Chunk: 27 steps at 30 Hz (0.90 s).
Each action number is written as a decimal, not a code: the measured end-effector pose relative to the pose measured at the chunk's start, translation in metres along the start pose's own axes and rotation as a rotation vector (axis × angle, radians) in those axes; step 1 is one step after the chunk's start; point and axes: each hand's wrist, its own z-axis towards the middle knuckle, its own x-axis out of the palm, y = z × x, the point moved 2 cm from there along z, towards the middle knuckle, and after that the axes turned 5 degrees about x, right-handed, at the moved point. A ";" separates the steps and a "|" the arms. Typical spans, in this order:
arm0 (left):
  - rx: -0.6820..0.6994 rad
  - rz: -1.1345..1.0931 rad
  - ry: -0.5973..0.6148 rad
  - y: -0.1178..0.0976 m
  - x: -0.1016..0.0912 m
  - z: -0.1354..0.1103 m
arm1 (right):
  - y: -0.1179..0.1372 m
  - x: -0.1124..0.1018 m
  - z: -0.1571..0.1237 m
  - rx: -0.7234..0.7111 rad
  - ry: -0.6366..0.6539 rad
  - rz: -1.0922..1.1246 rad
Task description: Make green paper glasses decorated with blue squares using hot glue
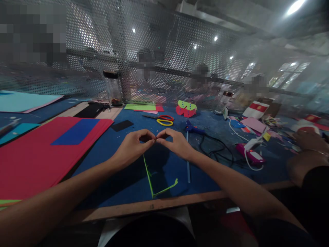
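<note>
My left hand [137,145] and my right hand [176,142] meet fingertip to fingertip above the blue tabletop [102,181]. Both are closed in a pinch; whatever sits between the fingers is too small to make out. Below them lies a thin bent strip of lime-green paper [149,176]. To the right of my right hand is a blue glue gun [194,129], and a long pale stick [189,173] runs toward me from it. Scissors [164,120] with red and yellow handles lie just beyond my fingers. Left of them is a small black piece [122,125].
Red sheets [33,161] with a blue rectangle [77,132] cover the left side. Folded green-and-red paper glasses [186,108], a jar [113,88] and a bottle [223,103] stand near the mesh panel. A pink power strip [250,154] and a co-worker's hands [311,145] are at right.
</note>
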 end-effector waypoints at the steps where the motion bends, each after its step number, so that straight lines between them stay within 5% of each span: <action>1: 0.002 -0.001 -0.003 0.000 0.000 0.000 | 0.000 0.000 0.000 0.000 -0.001 -0.011; 20: 0.018 -0.027 -0.014 0.001 0.002 0.000 | -0.001 0.002 -0.002 -0.195 -0.007 -0.336; 27: 0.004 -0.037 -0.018 0.004 0.001 0.001 | -0.007 0.004 0.000 -0.166 -0.010 -0.359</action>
